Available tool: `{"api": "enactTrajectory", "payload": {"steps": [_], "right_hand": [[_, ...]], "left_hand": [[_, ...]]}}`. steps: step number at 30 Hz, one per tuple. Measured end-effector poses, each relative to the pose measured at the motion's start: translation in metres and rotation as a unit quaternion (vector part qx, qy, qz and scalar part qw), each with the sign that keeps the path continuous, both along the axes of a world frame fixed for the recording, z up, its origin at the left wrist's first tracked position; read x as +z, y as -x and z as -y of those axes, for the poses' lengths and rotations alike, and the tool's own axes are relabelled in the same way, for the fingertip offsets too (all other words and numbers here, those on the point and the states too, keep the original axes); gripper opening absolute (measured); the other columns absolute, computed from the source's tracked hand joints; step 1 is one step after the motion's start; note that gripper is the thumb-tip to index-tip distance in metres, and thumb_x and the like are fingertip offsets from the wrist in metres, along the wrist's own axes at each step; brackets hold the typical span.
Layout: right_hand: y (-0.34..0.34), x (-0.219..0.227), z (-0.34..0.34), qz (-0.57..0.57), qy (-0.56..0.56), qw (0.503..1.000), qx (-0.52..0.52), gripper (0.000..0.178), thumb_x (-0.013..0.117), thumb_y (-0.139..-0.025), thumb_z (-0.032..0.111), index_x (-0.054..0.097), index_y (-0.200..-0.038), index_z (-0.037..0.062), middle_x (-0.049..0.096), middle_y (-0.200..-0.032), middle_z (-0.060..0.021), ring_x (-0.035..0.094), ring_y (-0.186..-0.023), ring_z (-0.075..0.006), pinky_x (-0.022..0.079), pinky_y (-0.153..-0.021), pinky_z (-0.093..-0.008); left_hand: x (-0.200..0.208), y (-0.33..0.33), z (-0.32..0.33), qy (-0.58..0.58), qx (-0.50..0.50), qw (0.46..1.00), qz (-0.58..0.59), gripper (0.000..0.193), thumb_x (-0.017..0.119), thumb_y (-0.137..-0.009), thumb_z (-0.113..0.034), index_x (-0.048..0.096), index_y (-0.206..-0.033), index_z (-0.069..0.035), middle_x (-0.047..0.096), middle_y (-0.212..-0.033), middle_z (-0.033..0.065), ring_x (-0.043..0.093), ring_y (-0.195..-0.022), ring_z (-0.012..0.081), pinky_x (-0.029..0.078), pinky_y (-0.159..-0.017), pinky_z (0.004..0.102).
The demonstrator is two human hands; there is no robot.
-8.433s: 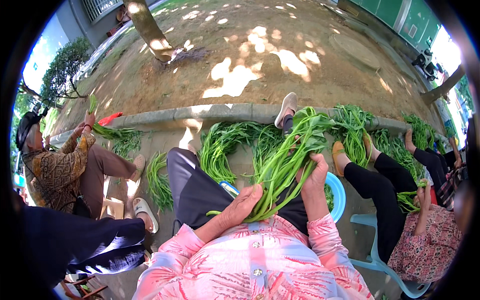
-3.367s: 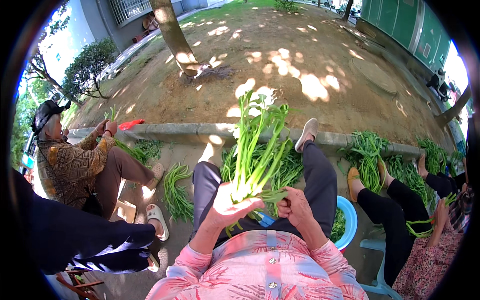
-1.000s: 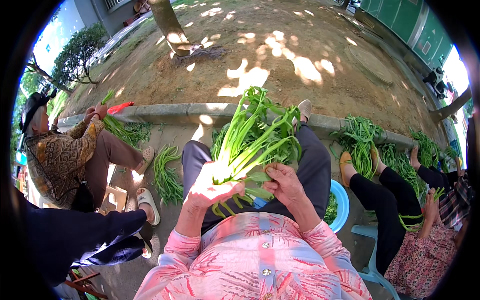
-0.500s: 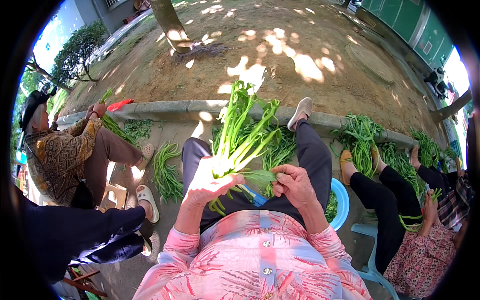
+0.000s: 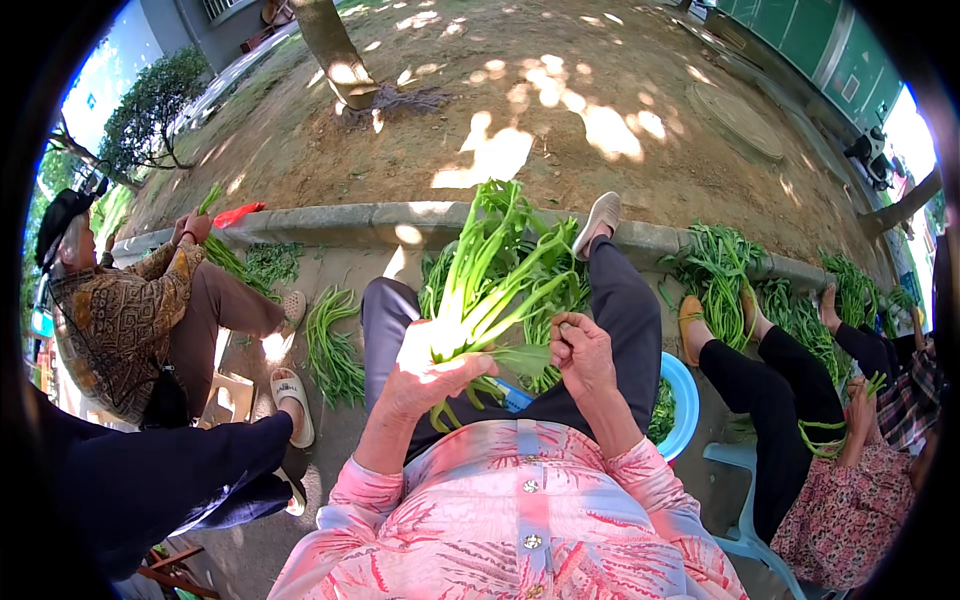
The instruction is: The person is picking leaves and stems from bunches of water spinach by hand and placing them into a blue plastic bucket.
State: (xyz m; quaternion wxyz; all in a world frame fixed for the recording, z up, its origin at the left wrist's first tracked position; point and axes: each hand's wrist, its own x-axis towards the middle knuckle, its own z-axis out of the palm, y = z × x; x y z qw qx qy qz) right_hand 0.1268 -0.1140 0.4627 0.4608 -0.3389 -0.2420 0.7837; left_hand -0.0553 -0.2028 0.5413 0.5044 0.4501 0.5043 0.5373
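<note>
My left hand (image 5: 432, 372) is closed round the base of a bunch of green leafy stems (image 5: 480, 290), which look like water spinach. The stems fan up and away from me, and a few short ends hang below the fist. A single broad leaf (image 5: 523, 358) sticks out sideways from the bunch, past my left thumb. Beside that leaf's tip is my right hand (image 5: 588, 362), thumb and fingers pressed together and curled. Whether anything small is between them is hidden. Between my feet, behind the bunch, lies a pile of the same greens (image 5: 545, 330).
A light blue basin (image 5: 683, 410) holding greens stands by my right leg. More greens (image 5: 333, 345) lie on the ground to the left, others (image 5: 722, 265) along the kerb (image 5: 350, 216). People sit on both sides; a blue plastic chair (image 5: 740, 500) is at right.
My right hand has risen slightly, its fingers coming away from the leaf's tip and curling tighter. The left hand keeps its hold while the bunch tips a little lower.
</note>
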Motion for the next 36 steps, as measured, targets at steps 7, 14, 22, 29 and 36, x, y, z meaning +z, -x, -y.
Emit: {"api": "enactTrajectory", "payload": {"steps": [7, 14, 22, 29, 36], "right_hand": [[-0.003, 0.009, 0.013, -0.069, 0.024, 0.993, 0.097, 0.020, 0.046, -0.087, 0.014, 0.055, -0.090, -0.0044, 0.047, -0.068, -0.0040, 0.038, -0.051, -0.0101, 0.036, -0.048, -0.0260], [0.000, 0.012, 0.017, -0.046, -0.034, 0.987, 0.147, 0.018, 0.051, -0.087, 0.015, 0.056, -0.087, -0.0019, 0.042, -0.059, 0.0004, 0.033, -0.047, -0.0081, 0.031, -0.045, -0.0237], [0.002, 0.011, 0.015, -0.052, 0.001, 0.996, 0.072, 0.010, 0.053, -0.085, 0.010, 0.055, -0.084, 0.0009, 0.046, -0.060, -0.0018, 0.036, -0.046, -0.0079, 0.032, -0.044, -0.0253], [-0.008, -0.004, 0.006, -0.115, 0.060, 0.990, 0.058, 0.012, 0.051, -0.085, 0.010, 0.054, -0.087, -0.0017, 0.047, -0.067, -0.0033, 0.038, -0.049, -0.0090, 0.034, -0.047, -0.0253], [-0.001, 0.017, 0.021, -0.105, 0.041, 0.990, 0.079, 0.020, 0.052, -0.086, 0.017, 0.054, -0.092, -0.0023, 0.047, -0.070, -0.0046, 0.038, -0.052, -0.0105, 0.035, -0.049, -0.0265]], "left_hand": [[0.003, 0.003, 0.000, 0.000, -0.006, 0.999, 0.033, 0.013, 0.065, -0.070, -0.007, 0.061, -0.077, 0.002, 0.056, -0.056, 0.0008, 0.042, -0.040, 0.0040, 0.032, -0.036, 0.0189], [0.001, -0.001, -0.002, 0.028, 0.002, 0.999, 0.035, 0.014, 0.067, -0.068, -0.007, 0.061, -0.078, 0.001, 0.056, -0.057, 0.0000, 0.042, -0.041, 0.0035, 0.032, -0.036, 0.0179], [0.000, -0.009, 0.000, 0.049, 0.027, 0.998, 0.021, 0.017, 0.068, -0.067, -0.007, 0.061, -0.081, 0.000, 0.053, -0.055, -0.0022, 0.043, -0.042, 0.0028, 0.033, -0.037, 0.0174], [0.004, -0.004, 0.001, 0.024, 0.003, 0.999, 0.043, 0.016, 0.065, -0.069, -0.006, 0.059, -0.083, 0.001, 0.057, -0.060, 0.0019, 0.042, -0.042, 0.0040, 0.033, -0.037, 0.0179], [0.000, -0.001, -0.001, 0.001, 0.001, 0.998, 0.070, 0.018, 0.063, -0.071, -0.004, 0.057, -0.087, 0.003, 0.059, -0.064, 0.0050, 0.042, -0.041, 0.0050, 0.032, -0.036, 0.0182]]}}
